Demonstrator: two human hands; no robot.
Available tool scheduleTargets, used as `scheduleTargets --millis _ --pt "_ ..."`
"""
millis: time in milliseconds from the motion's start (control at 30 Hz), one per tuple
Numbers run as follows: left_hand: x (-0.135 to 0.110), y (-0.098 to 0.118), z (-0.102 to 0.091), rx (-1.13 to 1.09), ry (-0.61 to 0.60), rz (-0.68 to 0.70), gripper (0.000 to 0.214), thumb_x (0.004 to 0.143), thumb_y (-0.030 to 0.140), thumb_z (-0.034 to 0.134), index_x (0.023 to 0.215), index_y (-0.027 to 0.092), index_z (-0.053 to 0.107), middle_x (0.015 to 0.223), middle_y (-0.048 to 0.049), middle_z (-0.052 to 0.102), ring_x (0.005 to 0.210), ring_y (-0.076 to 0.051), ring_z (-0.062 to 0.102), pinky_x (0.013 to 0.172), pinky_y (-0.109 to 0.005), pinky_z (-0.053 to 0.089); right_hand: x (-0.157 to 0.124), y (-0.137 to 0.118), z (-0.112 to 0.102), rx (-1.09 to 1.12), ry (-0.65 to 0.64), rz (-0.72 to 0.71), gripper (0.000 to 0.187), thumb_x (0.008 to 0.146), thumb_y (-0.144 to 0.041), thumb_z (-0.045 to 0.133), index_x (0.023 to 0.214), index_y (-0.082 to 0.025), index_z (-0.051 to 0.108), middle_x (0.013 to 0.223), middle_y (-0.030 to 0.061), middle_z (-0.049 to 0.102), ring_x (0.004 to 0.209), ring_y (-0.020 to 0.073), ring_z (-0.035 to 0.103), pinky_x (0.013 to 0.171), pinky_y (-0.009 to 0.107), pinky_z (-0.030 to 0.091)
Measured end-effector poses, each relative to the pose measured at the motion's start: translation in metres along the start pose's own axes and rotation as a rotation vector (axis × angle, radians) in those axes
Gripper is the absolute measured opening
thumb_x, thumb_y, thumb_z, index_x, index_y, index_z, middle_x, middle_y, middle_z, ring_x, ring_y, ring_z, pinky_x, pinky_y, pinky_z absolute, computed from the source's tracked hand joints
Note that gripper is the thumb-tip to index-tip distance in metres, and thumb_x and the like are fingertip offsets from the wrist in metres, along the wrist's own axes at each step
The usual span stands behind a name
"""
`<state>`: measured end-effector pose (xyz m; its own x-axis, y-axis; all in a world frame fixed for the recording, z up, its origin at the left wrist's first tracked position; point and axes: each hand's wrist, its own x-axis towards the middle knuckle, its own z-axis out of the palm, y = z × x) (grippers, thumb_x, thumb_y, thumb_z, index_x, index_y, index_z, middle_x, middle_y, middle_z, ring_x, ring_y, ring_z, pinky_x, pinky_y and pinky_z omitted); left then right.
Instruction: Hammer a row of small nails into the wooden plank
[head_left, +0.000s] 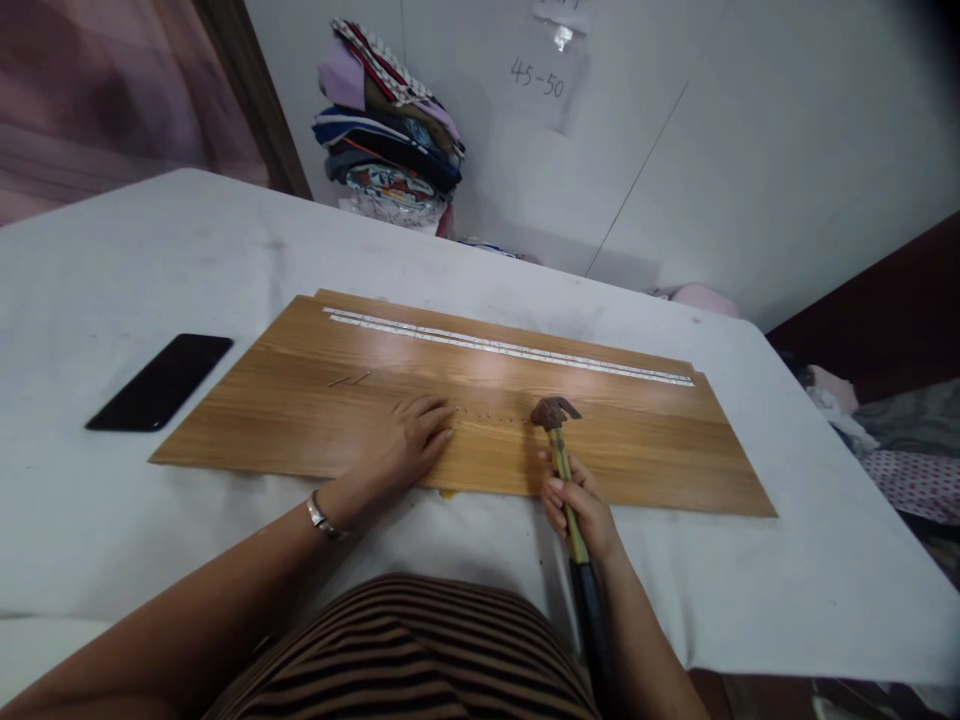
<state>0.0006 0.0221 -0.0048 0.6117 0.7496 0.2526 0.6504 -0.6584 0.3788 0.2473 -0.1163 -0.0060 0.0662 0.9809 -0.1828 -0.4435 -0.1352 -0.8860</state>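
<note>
My right hand (577, 505) is wrapped around the yellow-green handle of a claw hammer (571, 535). The rusty hammer head (553, 410) is over the wooden board (660, 450), at the right end of a row of small nails (489, 415). From here I cannot tell whether the head touches the board. My left hand (409, 435) lies on the board with its fingers stretched toward the left end of that row, holding nothing that I can see. Two loose nails (351, 379) lie on the board beyond my left hand.
Two white measuring strips (510, 348) run along the board's far side. A black phone (161, 383) lies left of the board on the white-covered table (247, 230). Folded clothes (390, 130) are stacked behind the table against the wall. More fabric (911, 480) is at the right.
</note>
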Motion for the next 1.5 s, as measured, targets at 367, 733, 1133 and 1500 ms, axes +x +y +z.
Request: scheduleTargets --millis 367,733,1133,1500 --pt "0.003 0.007 -0.006 0.064 -0.015 -0.016 0.033 0.092 0.034 0.041 0.114 0.018 0.061 0.123 -0.0108 0.062 0.113 -0.025 0.055 0.098 -0.044 0.044 0.0 -0.006 0.005 0.019 0.002 0.021 0.033 0.078 -0.027 0.066 0.108 -0.017 0.058 0.054 -0.0095 0.044 0.031 0.0037 0.031 0.027 0.015 0.025" --pt "0.004 -0.008 0.011 0.038 0.044 0.028 0.031 0.092 0.033 0.045 0.114 0.018 0.061 0.12 -0.0107 0.062 0.113 -0.025 0.054 0.099 -0.042 0.042 0.003 0.005 0.005 0.024 -0.011 -0.064 0.035 0.076 -0.029 0.067 0.108 -0.018 0.057 0.055 -0.0099 0.043 0.032 0.0035 0.03 0.026 0.015 0.025" --pt "0.007 -0.005 0.008 0.061 0.016 0.034 0.029 0.092 0.032 0.044 0.108 0.018 0.063 0.118 -0.0102 0.062 0.11 -0.026 0.054 0.099 -0.043 0.041 0.001 0.002 -0.001 0.001 -0.032 -0.074 0.036 0.077 -0.031 0.068 0.108 -0.018 0.056 0.055 -0.0103 0.044 0.032 0.0039 0.032 0.028 0.015 0.027" --pt "0.007 -0.002 0.005 0.072 0.034 0.035 0.029 0.091 0.032 0.045 0.108 0.019 0.064 0.117 -0.0098 0.063 0.11 -0.025 0.054 0.099 -0.043 0.04 0.006 -0.003 0.005 -0.004 -0.016 -0.088 0.036 0.072 -0.031 0.068 0.102 -0.018 0.054 0.053 -0.0114 0.044 0.032 0.0045 0.033 0.027 0.015 0.027"
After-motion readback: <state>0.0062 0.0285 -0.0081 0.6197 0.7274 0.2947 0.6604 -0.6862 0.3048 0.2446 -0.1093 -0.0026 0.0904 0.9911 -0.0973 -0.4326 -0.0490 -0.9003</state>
